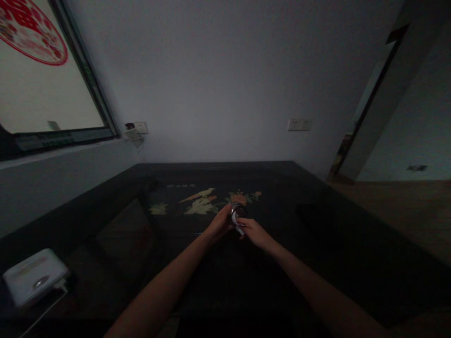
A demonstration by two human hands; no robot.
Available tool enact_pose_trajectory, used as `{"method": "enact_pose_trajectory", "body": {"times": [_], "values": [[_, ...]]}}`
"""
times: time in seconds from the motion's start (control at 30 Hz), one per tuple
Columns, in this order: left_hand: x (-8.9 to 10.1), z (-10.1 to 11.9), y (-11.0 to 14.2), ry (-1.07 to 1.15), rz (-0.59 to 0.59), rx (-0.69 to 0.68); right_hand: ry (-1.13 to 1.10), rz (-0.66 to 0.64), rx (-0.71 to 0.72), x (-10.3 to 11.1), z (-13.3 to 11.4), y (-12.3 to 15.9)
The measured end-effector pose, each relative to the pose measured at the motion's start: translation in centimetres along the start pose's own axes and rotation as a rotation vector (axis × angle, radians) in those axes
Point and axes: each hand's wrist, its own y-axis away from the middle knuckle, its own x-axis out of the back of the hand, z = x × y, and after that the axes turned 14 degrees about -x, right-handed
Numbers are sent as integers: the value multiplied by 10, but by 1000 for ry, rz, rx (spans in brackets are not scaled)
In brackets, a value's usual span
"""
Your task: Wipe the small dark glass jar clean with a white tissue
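Both my hands meet above the middle of a dark, glossy table (225, 277). My left hand (221, 222) is closed around the side of a small dark round object (240, 210) with a shiny rim; the dim light hides its exact kind. Pinched in my right hand (254, 231) is a crumpled white cloth or tissue (237, 224), pressed against the near side of that object. The cloth's lower end hangs below my right fingers. Several of my left fingers are hidden behind the object.
Beyond my hands, the tabletop bears a bird-and-flower picture (202, 202). A white box (37, 277) with a cable stands at the near left. A wall with sockets (299, 124) rises behind the table, a window (45, 89) is at left, and wooden floor (416, 211) shows at right.
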Motion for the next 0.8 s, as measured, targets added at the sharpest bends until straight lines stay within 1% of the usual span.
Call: {"method": "enact_pose_trajectory", "body": {"times": [0.03,0.1,0.13,0.2,0.27,0.33,0.43,0.53,0.63,0.73,0.8], "values": [[-1,1,0,2,-1,0,-120,-15,-46,-1,1,-1],[-3,3,1,7,0,-2,-308,-32,-79,-4,2,-2],[-4,4,1,9,3,-4,-354,-42,-76,-5,3,-2],[-5,5,2,13,8,-8,-339,-52,-61,-6,3,-3],[-5,5,2,13,13,-12,-215,-40,-34,-6,3,-2],[-3,3,2,8,16,-11,-38,-11,-3,-5,2,-2],[0,-1,-1,-4,21,-5,234,60,61,-3,-2,2],[1,-3,-2,-7,17,2,463,150,162,0,-6,8],[0,-2,-2,-5,14,2,671,235,194,2,-8,11],[-1,0,0,0,14,3,788,255,184,2,-8,12],[-1,1,1,-1,13,7,778,255,177,1,-7,12]]}}
